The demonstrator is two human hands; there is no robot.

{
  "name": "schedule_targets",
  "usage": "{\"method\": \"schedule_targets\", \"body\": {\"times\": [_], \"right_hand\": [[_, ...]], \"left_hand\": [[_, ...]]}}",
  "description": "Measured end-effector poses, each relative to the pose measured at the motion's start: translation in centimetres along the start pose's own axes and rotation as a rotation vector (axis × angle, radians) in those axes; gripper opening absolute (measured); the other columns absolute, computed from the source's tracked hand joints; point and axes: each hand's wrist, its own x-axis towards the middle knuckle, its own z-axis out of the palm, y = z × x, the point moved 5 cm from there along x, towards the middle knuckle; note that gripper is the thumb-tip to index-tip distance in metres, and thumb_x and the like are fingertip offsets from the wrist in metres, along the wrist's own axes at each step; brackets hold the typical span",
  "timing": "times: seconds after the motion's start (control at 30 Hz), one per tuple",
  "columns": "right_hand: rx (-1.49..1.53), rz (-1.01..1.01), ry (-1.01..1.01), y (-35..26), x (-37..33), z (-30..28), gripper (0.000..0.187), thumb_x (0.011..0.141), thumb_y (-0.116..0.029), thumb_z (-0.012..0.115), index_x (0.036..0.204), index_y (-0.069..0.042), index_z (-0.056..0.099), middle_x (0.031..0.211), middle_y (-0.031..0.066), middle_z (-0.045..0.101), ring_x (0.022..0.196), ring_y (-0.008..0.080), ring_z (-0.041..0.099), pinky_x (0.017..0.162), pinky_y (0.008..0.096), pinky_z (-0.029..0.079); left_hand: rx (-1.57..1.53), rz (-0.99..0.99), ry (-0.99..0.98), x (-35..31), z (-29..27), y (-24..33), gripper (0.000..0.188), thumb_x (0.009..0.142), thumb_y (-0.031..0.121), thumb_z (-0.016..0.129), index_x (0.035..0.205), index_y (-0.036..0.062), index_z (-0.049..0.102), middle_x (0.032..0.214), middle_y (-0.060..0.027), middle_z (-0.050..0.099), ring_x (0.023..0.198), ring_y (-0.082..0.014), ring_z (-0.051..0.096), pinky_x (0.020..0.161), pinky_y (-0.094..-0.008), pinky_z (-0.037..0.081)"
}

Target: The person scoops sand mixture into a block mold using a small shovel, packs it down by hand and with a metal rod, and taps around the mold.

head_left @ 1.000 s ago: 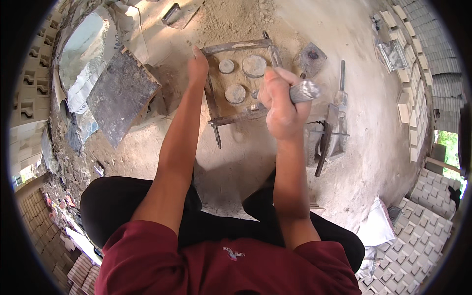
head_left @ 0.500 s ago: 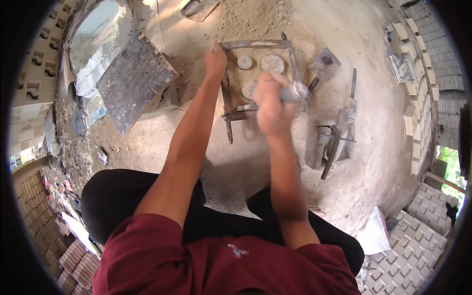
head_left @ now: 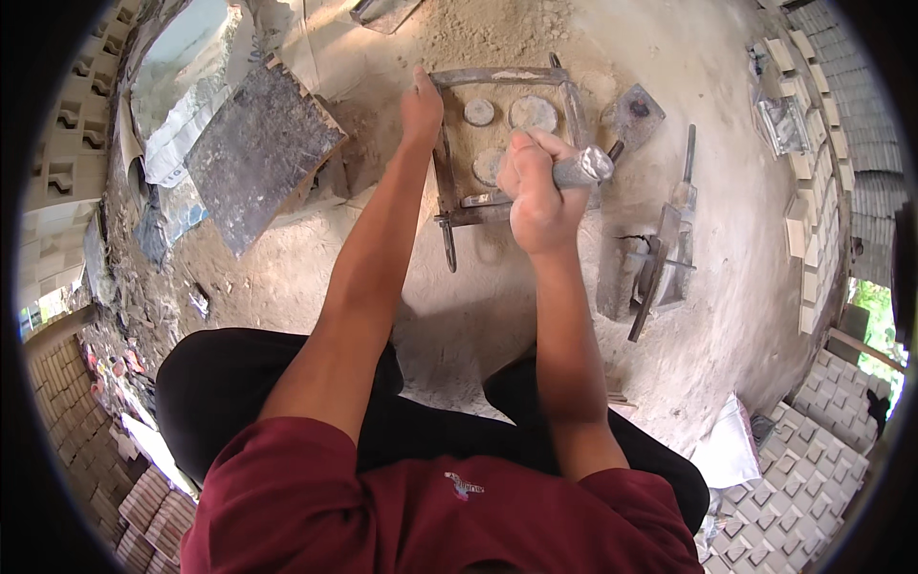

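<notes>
A dark rectangular moulding frame [head_left: 502, 75] lies on the dusty ground, with sand inside it. Set in the sand are three round pale discs: a small one [head_left: 479, 112], a larger one [head_left: 533, 113] at the far right, and a third [head_left: 489, 166], partly hidden by my right hand. My left hand [head_left: 421, 111] grips the frame's far left corner. Over the frame's near right part, my right hand [head_left: 540, 187] is wrapped round a thick grey bar-shaped tool [head_left: 579, 170] with a shiny, worn end. The tool's other end is mostly hidden by the hand.
A dark square board [head_left: 263, 153] leans at the left. Right of the frame lie a flat metal plate with a handle [head_left: 636, 113] and a metal clamp-like piece [head_left: 660, 258]. Loose sand [head_left: 507, 33] is heaped beyond the frame. Pale blocks [head_left: 803, 469] stand stacked at the right.
My right hand has moved slightly right with the bar-shaped tool and is less blurred now. The left hand stays on the frame. The whole view has shifted a little.
</notes>
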Motion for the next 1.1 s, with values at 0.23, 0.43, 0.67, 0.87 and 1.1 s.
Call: {"method": "schedule_targets", "body": {"times": [0.23,0.43,0.67,0.87,1.1], "right_hand": [[0.086,0.057,-0.027,-1.1,0.6,-1.8,0.036,0.09,-0.01,0.051,0.056,-0.003,0.042,0.051,-0.0077,0.035,0.048,0.0021,0.029,0.043,0.0262,0.022],[0.076,0.003,0.045,-1.1,-0.1,-2.8,0.032,0.09,-0.009,0.053,0.059,-0.003,0.046,0.054,-0.0081,0.039,0.049,0.0015,0.032,0.042,0.0243,0.022],[0.159,0.017,0.021,-0.8,1.9,-5.1,0.027,0.093,-0.009,0.05,0.066,-0.005,0.051,0.055,-0.0069,0.037,0.046,0.0038,0.03,0.042,0.0243,0.023],[0.316,0.016,0.022,-2.8,1.8,-8.0,0.031,0.093,-0.011,0.051,0.062,-0.008,0.045,0.054,-0.0065,0.035,0.045,0.0044,0.028,0.043,0.0244,0.021],[0.146,-0.051,0.08,-3.6,1.7,-8.4,0.033,0.093,-0.013,0.052,0.061,-0.01,0.045,0.053,-0.0064,0.036,0.045,0.0034,0.03,0.042,0.0246,0.021]], "left_hand": [[-0.011,0.022,-0.028,0.5,0.4,-0.4,0.075,0.098,0.053,0.029,0.1,-0.015,0.061,0.094,-0.0336,0.063,0.096,-0.046,0.06,0.084,-0.0476,0.044],[-0.059,0.056,-0.003,0.4,0.4,-0.4,0.075,0.098,0.053,0.029,0.102,-0.0148,0.061,0.095,-0.0336,0.063,0.096,-0.0457,0.06,0.085,-0.0471,0.044],[0.0,0.04,0.003,0.7,0.3,-0.3,0.072,0.098,0.052,0.029,0.099,-0.0132,0.062,0.093,-0.0297,0.063,0.091,-0.0425,0.059,0.085,-0.0452,0.043],[-0.043,-0.015,-0.026,0.3,0.3,-0.1,0.073,0.098,0.052,0.029,0.097,-0.0134,0.061,0.092,-0.028,0.063,0.09,-0.0406,0.059,0.085,-0.045,0.042],[0.005,-0.008,0.028,1.6,-0.2,-1.5,0.074,0.098,0.053,0.029,0.102,-0.0133,0.06,0.098,-0.0285,0.063,0.096,-0.0407,0.059,0.088,-0.0448,0.042]]}}
